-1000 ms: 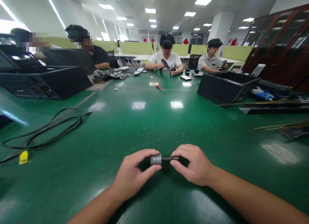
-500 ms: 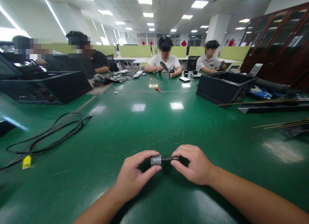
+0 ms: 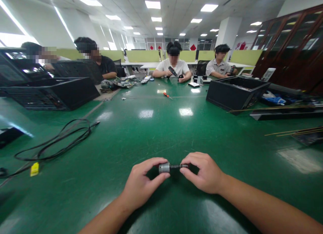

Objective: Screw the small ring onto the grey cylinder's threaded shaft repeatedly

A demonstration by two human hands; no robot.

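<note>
What looks like a small electric motor (image 3: 164, 167), a silver cylinder with a long dark shaft (image 3: 174, 166), is held level just above the green table (image 3: 121, 140). My left hand (image 3: 141, 180) pinches its round body between thumb and fingers. On the other side, my right hand (image 3: 203, 171) grips the shaft's far end between thumb and forefinger. A short stretch of shaft shows between the two hands. The fingertips partly cover both ends.
A looped black cable (image 3: 63, 143) with a yellow tag (image 3: 34, 169) lies left. Black computer cases stand left (image 3: 55, 94) and right (image 3: 233, 96). An orange screwdriver (image 3: 166, 95) lies farther off. Co-workers sit around; one person (image 3: 174, 67) holds a drill (image 3: 173, 71).
The view has shifted slightly, so the surroundings sit a little lower and farther right. Both hands keep their hold on the motor and shaft, almost unmoved.
</note>
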